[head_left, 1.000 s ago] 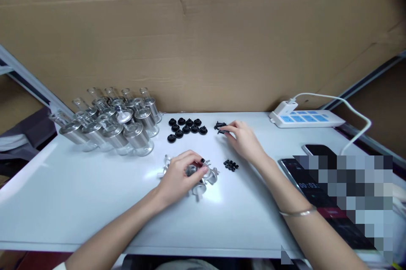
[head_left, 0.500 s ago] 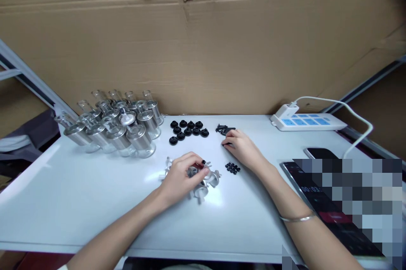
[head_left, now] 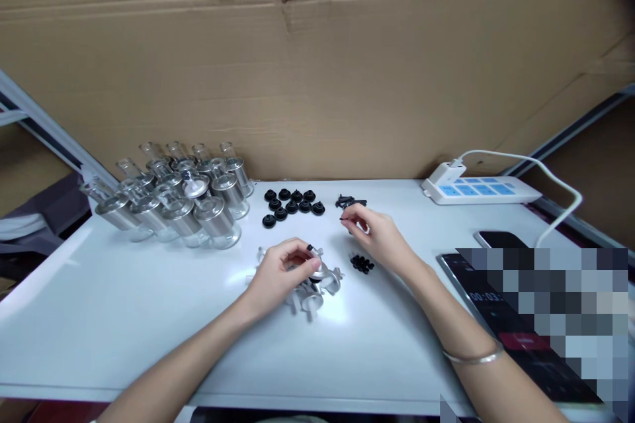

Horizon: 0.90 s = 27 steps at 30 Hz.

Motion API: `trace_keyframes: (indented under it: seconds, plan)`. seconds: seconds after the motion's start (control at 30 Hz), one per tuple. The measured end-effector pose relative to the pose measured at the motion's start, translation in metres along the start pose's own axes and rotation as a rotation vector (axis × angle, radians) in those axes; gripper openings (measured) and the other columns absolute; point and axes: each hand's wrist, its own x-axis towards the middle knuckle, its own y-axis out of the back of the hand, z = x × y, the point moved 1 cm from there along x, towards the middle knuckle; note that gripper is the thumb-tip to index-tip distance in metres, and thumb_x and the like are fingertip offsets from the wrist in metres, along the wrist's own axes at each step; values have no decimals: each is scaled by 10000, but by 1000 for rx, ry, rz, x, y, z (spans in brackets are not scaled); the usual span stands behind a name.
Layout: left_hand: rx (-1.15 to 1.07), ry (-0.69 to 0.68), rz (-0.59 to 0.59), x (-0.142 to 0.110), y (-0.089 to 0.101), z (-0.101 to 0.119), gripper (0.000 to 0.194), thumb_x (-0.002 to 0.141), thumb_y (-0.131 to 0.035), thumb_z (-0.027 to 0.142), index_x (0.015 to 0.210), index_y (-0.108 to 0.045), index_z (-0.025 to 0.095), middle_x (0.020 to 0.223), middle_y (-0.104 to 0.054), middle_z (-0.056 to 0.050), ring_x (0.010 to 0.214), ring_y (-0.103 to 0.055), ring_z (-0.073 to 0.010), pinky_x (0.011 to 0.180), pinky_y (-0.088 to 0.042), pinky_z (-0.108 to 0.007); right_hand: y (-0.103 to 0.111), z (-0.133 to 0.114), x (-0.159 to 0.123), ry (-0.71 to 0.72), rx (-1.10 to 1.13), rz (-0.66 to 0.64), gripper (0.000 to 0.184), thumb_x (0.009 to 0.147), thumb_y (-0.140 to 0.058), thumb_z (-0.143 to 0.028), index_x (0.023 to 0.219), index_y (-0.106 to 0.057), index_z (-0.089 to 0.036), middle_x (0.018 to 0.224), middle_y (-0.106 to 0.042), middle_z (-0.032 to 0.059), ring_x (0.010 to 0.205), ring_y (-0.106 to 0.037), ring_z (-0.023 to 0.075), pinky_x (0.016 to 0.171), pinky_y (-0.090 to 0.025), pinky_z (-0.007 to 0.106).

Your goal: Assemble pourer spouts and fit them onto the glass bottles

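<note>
Two hands work over the white table [head_left: 124,317]. Nearest, the left hand [head_left: 280,274] curls its fingers around a silver metal fitting [head_left: 320,272] atop the heap of fittings [head_left: 310,294]. At two o'clock from it, the right hand [head_left: 380,237] pinches a small black pin [head_left: 346,217], just beside the tiny black rings [head_left: 362,264]. Farther, at twelve o'clock, lie the black rubber caps [head_left: 292,203]; at ten o'clock stand the glass jars [head_left: 183,201].

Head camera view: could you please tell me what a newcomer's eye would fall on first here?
Probably the cluster of shiny metal-capped glass bottles at the table's far left, before the cardboard wall. Next, the left hand gripping a silver fitting over a small pile of them at the centre, and the right hand pinching a small black pin near the black pins. A row of black rubber caps lies between bottles and pins.
</note>
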Motion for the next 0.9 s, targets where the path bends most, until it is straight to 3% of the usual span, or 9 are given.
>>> trace_keyframes:
  seconds: [0.17,0.23,0.4,0.63,0.9]
  plan:
    - [59,-31,39,0,2,2,194,764,-682,359,822,-638,179,820,-634,-34,740,-601,-149,701,-509,-282,-9,-32,-7,-115,506,43,152,742,-704,-340,776,-650,-202,706,-672,15,615,-602,141,573,-489,273]
    - [133,-65,59,1,3,3,173,766,-670,332,839,-654,177,843,-634,-34,734,-585,-142,679,-485,-267,-13,-40,-9,-151,605,49,179,703,-739,-347,783,-675,-200,729,-696,25,629,-631,146,570,-512,277]
    - [217,-99,91,0,4,4,168,781,-644,319,831,-684,163,812,-636,-31,673,-540,-126,625,-443,-249,-11,-53,-11,-101,588,73,110,724,-727,-314,721,-712,-205,721,-723,42,639,-650,158,526,-518,270]
    - [267,-135,38,-1,3,5,174,808,-619,320,762,-715,181,731,-650,-28,676,-563,-151,624,-442,-273,-11,-62,-19,53,535,87,57,779,-696,-232,753,-746,-238,709,-722,35,620,-634,149,473,-484,252]
    - [232,-119,77,-5,0,2,131,803,-622,274,900,-641,187,777,-692,-16,717,-620,-150,676,-476,-280,-16,-58,-20,70,597,82,45,765,-722,-240,734,-754,-230,681,-718,42,586,-634,154,466,-498,261]
